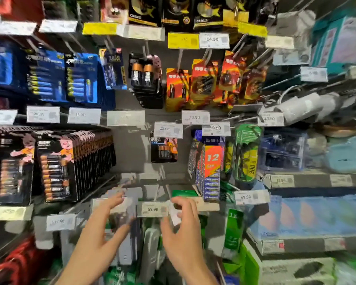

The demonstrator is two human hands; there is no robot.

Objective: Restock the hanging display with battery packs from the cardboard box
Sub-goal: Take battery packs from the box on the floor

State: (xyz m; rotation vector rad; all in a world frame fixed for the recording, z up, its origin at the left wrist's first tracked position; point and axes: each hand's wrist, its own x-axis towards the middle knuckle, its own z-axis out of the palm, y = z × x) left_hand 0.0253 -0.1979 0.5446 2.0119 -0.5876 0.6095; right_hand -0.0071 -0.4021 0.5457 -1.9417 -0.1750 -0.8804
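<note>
- Up close, both hands reach toward the lower row of a hanging display [132, 153] full of battery packs; the lower part of the view is smeared with motion blur.
- The left hand [103, 229] is spread, fingers apart, held against a blurred clear pack [121, 204] at the front of a hook; whether it actually grips the pack cannot be told.
- The right hand [183, 225] has its fingers curled around a small white item [175, 217], just beside the price tag marked 59.90 [153, 209]; the item is too blurred to identify.
- The two hands are near each other, apart, with that price tag between them.
- Just below the hands hang grey and white packs [125, 256] and green packs [232, 229], all blurred.
- To the left, a long row of black battery packs [74, 163] hangs tightly stacked on its hooks.
- Above those, blue battery packs [78, 77] fill the hooks.
- At mid height in the centre, a single small black pack [163, 149] hangs alone under the tag marked 22.90 [168, 129].
- To its right hang blue packs with a red "12" label [211, 171].
- Higher up, red and orange packs [206, 83] crowd several hooks.
- The cardboard box does not show in this view.
</note>
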